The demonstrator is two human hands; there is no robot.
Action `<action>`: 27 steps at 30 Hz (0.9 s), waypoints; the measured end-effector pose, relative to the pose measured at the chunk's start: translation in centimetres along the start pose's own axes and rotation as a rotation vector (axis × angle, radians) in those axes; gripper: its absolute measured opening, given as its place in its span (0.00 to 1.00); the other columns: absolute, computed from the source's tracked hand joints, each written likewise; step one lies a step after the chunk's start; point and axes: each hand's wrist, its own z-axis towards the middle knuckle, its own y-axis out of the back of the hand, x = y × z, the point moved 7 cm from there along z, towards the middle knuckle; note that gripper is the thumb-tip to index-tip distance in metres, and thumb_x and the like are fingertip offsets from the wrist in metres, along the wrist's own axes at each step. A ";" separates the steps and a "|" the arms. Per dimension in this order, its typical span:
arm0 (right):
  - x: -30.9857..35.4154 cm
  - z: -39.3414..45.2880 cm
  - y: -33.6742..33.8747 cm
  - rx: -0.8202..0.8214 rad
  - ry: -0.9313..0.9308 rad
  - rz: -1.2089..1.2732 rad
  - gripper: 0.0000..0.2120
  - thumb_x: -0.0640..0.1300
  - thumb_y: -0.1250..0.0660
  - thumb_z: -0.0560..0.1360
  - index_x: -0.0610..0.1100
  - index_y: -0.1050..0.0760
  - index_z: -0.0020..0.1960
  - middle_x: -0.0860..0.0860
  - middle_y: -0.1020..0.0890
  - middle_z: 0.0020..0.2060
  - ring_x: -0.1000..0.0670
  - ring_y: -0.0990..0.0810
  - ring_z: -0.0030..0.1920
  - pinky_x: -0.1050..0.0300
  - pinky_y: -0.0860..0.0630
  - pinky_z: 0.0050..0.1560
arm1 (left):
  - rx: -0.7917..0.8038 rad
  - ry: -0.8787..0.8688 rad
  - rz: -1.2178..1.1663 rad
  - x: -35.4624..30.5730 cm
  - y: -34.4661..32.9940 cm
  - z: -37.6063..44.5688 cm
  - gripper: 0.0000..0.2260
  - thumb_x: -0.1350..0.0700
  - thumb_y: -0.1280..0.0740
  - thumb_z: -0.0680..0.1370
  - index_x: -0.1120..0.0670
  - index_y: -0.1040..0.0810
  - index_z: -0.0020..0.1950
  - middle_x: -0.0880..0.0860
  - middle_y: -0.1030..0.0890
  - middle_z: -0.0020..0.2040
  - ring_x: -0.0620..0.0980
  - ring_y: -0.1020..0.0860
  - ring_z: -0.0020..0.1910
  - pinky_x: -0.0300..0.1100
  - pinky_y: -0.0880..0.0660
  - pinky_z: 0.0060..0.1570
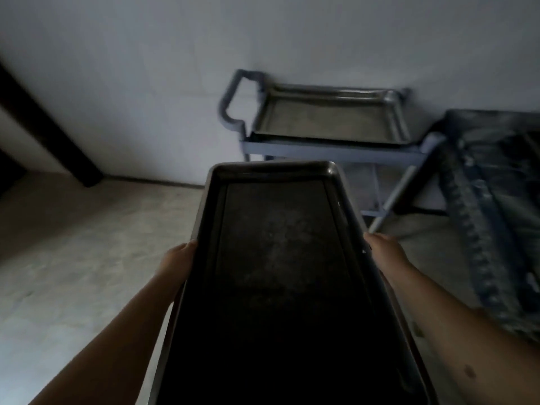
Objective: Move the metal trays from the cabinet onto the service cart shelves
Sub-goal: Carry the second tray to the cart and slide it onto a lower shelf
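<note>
Gripping a long dark metal tray (280, 273) by its two long sides, the left hand (178, 258) clasps the left rim and the right hand (385, 249) clasps the right rim, so the tray is carried lengthwise out in front above the pale floor (87, 258). Ahead stands the grey service cart (330, 152) against the white wall (175, 68), with a second tray (327, 118) lying flat on its top shelf. Blurred plastic-wrapped goods (491, 206) sit just right of the cart.
</note>
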 end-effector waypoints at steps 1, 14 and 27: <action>-1.0 -0.4 1.4 -0.038 -0.017 0.025 0.14 0.49 0.37 0.78 0.39 0.21 0.54 0.38 0.19 0.52 0.41 0.21 0.51 0.51 0.29 0.48 | 0.031 -0.035 0.035 -1.2 -1.4 0.6 0.15 0.46 0.36 0.80 0.55 0.16 0.48 0.58 0.15 0.46 0.55 0.18 0.43 0.48 0.23 0.47; -4.3 3.1 4.6 -0.033 -0.098 -0.067 0.11 0.42 0.40 0.79 0.37 0.22 0.50 0.41 0.20 0.47 0.42 0.21 0.48 0.53 0.28 0.50 | 0.231 -0.128 0.287 -5.3 -9.2 4.0 0.11 0.49 0.38 0.81 0.50 0.19 0.58 0.51 0.18 0.47 0.45 0.22 0.41 0.40 0.29 0.38; -7.7 30.1 1.3 0.025 -0.199 -0.155 0.15 0.47 0.40 0.78 0.39 0.23 0.39 0.39 0.20 0.39 0.42 0.23 0.39 0.53 0.30 0.41 | 0.155 0.078 0.280 -6.1 -25.1 21.4 0.14 0.53 0.40 0.81 0.54 0.20 0.40 0.53 0.19 0.37 0.51 0.21 0.36 0.40 0.28 0.33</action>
